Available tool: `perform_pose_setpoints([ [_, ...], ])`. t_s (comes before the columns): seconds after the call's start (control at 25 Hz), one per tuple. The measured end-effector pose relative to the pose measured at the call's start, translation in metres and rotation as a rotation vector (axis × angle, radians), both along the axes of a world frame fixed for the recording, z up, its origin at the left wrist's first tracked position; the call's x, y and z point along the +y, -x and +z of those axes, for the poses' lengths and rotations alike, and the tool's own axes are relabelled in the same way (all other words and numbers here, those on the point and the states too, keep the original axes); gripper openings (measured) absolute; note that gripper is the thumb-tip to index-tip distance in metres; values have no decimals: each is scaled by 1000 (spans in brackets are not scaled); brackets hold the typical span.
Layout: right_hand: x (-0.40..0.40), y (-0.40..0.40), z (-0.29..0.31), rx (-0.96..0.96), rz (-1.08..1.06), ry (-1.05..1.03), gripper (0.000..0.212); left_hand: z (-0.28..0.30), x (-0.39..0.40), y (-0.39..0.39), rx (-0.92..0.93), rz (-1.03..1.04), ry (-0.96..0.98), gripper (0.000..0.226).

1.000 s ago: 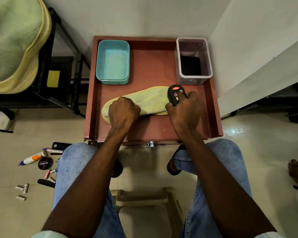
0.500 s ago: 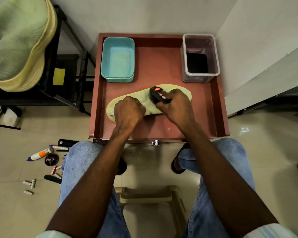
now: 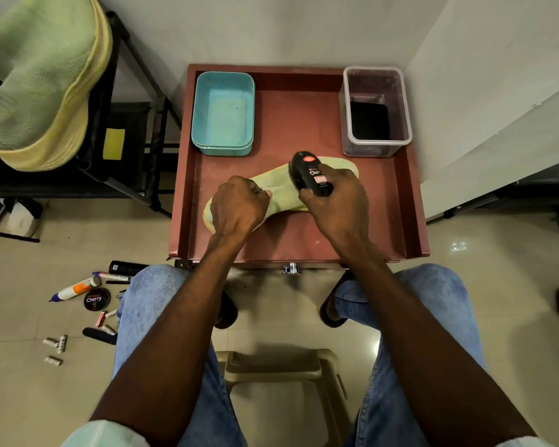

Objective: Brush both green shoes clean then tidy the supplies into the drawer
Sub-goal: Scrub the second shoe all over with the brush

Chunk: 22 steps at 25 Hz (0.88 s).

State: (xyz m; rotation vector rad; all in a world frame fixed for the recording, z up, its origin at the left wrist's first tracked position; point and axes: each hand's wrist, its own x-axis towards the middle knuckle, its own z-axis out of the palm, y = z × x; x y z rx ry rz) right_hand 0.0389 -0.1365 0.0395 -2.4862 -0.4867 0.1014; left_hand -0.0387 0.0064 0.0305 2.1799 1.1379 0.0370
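Pale floor tiles (image 3: 20, 398) lie under my knees, with the red tray (image 3: 304, 240) just ahead. On it my left hand (image 3: 238, 206) grips the green shoe (image 3: 279, 191) at its heel end, fingers curled round it. My right hand (image 3: 336, 201) is clamped round the black brush (image 3: 310, 174), bristles on the shoe.

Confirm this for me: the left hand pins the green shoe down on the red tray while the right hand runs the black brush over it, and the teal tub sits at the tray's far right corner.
One detail is wrong. In the head view the teal tub sits at the far left corner of the red tray; the clear container holds the far right. The rest stands: left hand pins the green shoe, right hand runs the black brush.
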Motion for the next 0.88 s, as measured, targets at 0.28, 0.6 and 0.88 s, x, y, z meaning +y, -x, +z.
perform_pose_setpoints([
  [0.28, -21, 11, 14, -236, 63, -364, 51, 18, 40, 2, -66, 243, 736, 40],
  [0.6, -18, 39, 9, -177, 104, -68, 52, 13, 30, 7, -145, 64, 440, 44],
  [0.88, -9, 56, 17, -168, 57, 70, 54, 23, 27, 74, 164, 151, 933, 102],
])
